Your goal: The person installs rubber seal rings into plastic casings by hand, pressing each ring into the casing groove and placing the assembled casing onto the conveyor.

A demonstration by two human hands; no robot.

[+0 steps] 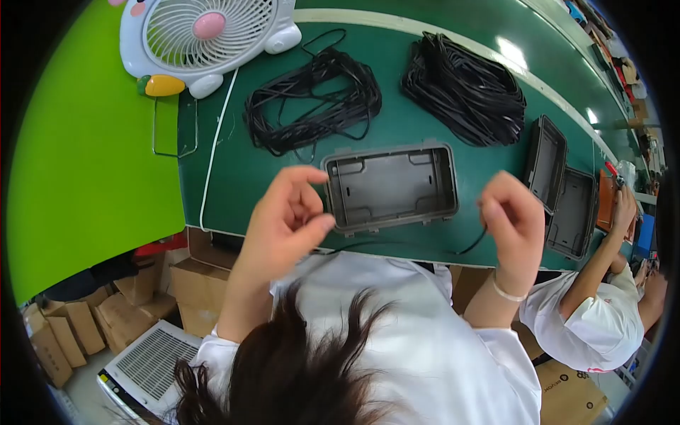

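In the head view, a dark grey open plastic box (pixel 389 185) lies on the green table in front of me, its inside facing up. My left hand (pixel 287 219) is at the box's left end, thumb and index finger apart and the other fingers curled. Whether it touches the rim I cannot tell. To the right of the box, my right hand (pixel 513 216) is closed in a pinch on a thin black strip (pixel 470 245). The strip trails left along the table's front edge, blurred in the middle, toward my left wrist.
Behind the box lie a loose coil of black strip (pixel 365 95) and a thicker bundle (pixel 467 88). Two more grey box parts (pixel 572 212) stand at right, near another person's arm (pixel 598 262). A white fan (pixel 209 53) stands at upper left; cardboard boxes (pixel 195 290) sit below.
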